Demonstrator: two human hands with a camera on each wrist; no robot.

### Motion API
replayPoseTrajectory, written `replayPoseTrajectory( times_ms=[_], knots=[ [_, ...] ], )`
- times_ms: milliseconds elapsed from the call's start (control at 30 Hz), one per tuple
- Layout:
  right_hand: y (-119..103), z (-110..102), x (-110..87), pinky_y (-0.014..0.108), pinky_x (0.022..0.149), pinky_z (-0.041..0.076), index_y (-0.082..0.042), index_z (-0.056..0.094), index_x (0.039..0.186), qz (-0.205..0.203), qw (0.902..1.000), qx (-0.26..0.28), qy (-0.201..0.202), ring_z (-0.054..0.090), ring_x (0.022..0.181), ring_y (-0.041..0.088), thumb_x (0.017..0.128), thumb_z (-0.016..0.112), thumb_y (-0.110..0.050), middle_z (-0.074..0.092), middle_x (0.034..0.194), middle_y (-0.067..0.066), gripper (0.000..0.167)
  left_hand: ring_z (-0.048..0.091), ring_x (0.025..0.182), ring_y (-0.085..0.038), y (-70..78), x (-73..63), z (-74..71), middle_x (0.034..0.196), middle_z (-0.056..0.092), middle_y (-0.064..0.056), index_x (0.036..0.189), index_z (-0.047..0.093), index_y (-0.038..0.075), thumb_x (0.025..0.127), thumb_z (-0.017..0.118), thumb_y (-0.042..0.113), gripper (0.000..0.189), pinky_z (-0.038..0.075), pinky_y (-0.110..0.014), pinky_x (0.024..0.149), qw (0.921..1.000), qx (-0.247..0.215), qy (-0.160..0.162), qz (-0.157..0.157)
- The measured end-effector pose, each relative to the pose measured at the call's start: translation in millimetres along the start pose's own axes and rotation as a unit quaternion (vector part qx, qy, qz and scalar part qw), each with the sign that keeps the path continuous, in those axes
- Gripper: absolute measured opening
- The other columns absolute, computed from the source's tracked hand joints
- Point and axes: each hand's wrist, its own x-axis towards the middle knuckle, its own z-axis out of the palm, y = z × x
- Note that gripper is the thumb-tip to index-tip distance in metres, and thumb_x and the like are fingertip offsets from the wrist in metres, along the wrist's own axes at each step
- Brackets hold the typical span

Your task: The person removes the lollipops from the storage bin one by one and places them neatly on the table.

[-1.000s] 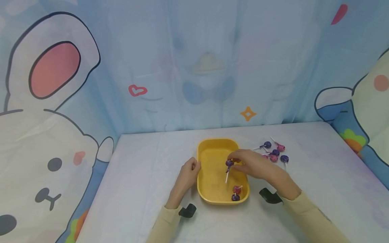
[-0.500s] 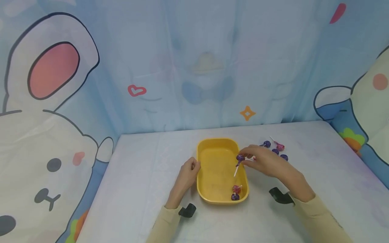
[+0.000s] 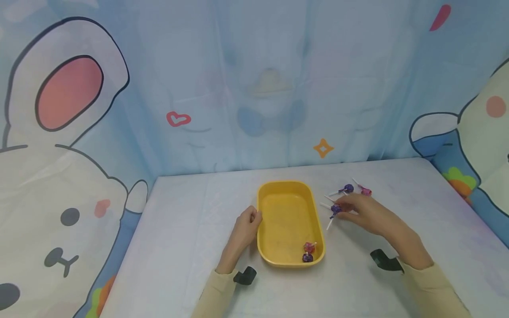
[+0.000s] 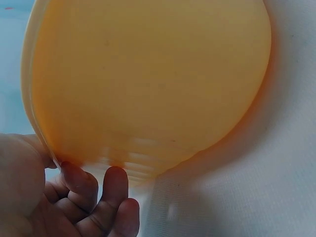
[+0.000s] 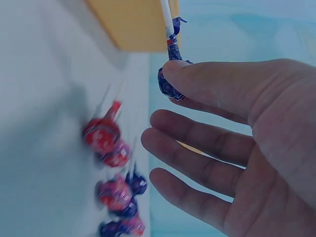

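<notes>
My left hand (image 3: 242,227) grips the left rim of a yellow plastic tray (image 3: 284,221); in the left wrist view its curled fingers (image 4: 116,185) press against the tray's outer wall. Between thumb and index finger, my right hand (image 3: 367,214) pinches a purple-wrapped lollipop (image 3: 336,209) just right of the tray, stick slanting down. The right wrist view shows this lollipop (image 5: 170,84) held by its head, with the other fingers spread loosely. Inside the tray, near its front right corner, lie a pink lollipop (image 3: 309,247) and a purple lollipop (image 3: 308,257).
Behind and under my right hand, several lollipops lie on the white-covered table (image 3: 199,247), among them a purple one (image 3: 348,188), a pink one (image 3: 366,191) and a red one (image 5: 102,136). A blue cartoon-print curtain (image 3: 222,88) hangs along the table's far edge.
My right hand has moved from above the tray rightward past its right rim, carrying the purple lollipop toward the others on the table. The left hand and the tray stay put.
</notes>
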Motion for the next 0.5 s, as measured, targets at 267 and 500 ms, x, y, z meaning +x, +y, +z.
replayPoseTrajectory(
  times_ms=[267, 500],
  knots=[
    [21, 6, -5.3, 0.048, 0.086, 0.057, -0.002, 0.066, 0.126, 0.003, 0.9998, -0.017, -0.004, 0.065, 0.097, 0.027, 0.090, 0.075, -0.018, 0.071, 0.106, 0.009, 0.041, 0.042, 0.060, -0.012, -1.2, 0.8, 0.7, 0.068, 0.040, 0.003, 0.086, 0.047, 0.011, 0.105, 0.048, 0.030, 0.027, 0.035, -0.023, 0.053, 1.0000, 0.000, -0.001, 0.001],
    [35, 7, -7.8, 0.049, 0.087, 0.057, 0.002, 0.063, 0.127, 0.022, 0.9991, -0.025, -0.025, 0.065, 0.098, 0.030, 0.089, 0.075, -0.016, 0.070, 0.110, 0.014, 0.044, 0.042, 0.059, -0.011, -1.7, 0.6, 0.2, 0.068, 0.040, 0.004, 0.086, 0.047, 0.011, 0.105, 0.047, 0.030, 0.027, 0.035, -0.022, 0.053, 1.0000, 0.001, 0.000, 0.006]
  ],
)
